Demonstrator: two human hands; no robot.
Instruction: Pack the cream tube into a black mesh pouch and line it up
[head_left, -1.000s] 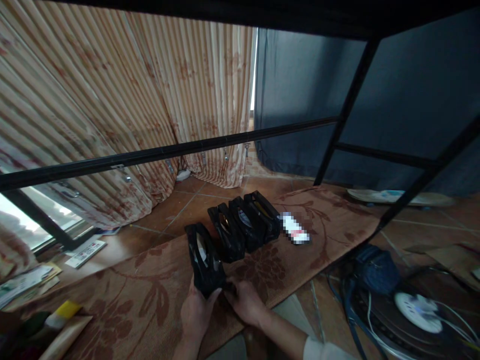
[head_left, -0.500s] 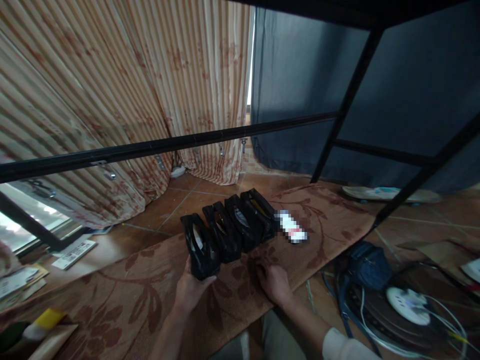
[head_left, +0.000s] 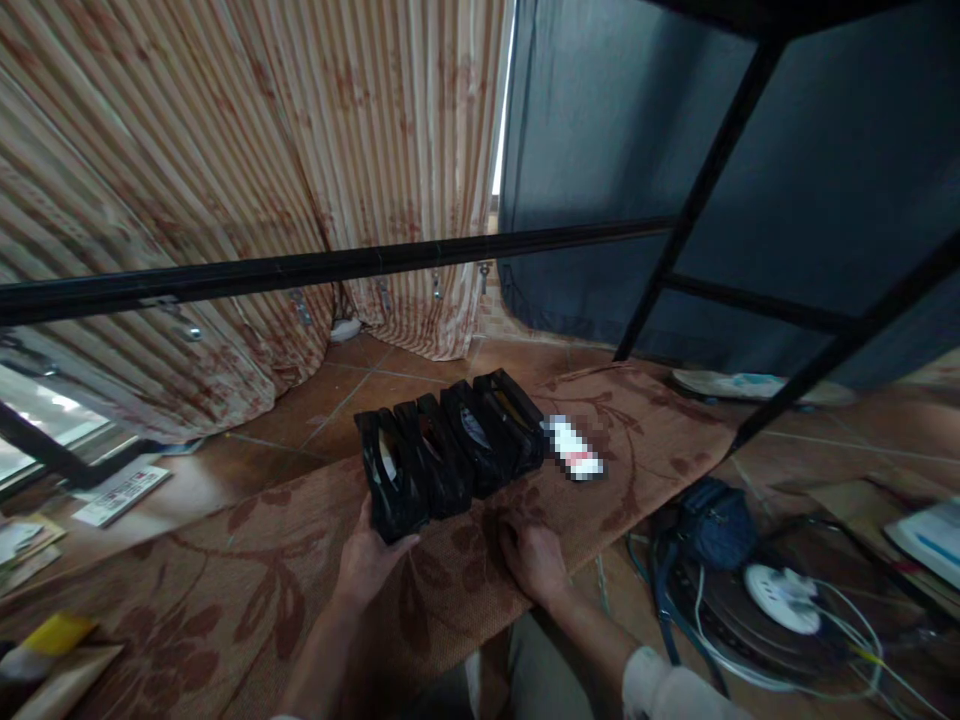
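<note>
Starting at the lower left of the frame, a yellow-topped object (head_left: 45, 635) and a white printed label sheet (head_left: 120, 492) lie well apart from your work; leave them be. Your left hand (head_left: 369, 560), low and left of centre, has fingers and thumb wrapped about the bottom edge of the black square plastic fan (head_left: 386, 480). It stands upright on the brown flower-patterned woven mat (head_left: 225, 560), at the near end of the row of three matching black fans (head_left: 472, 435), seemingly touching its neighbour. By the look of it, you are seating it in line. Keep its frame parallel to the next one, grip the frame rather than the blades, and release only once it stands without leaning. Your right hand (head_left: 534, 555), just right of centre, lies palm-down on the mat, fingers loose and holding nothing; it could steady the row's side. Further right, a small white packet (head_left: 574, 450) lies just beside the row's far end, and a cable reel with a white power strip (head_left: 780, 590) sits lower right.
</note>
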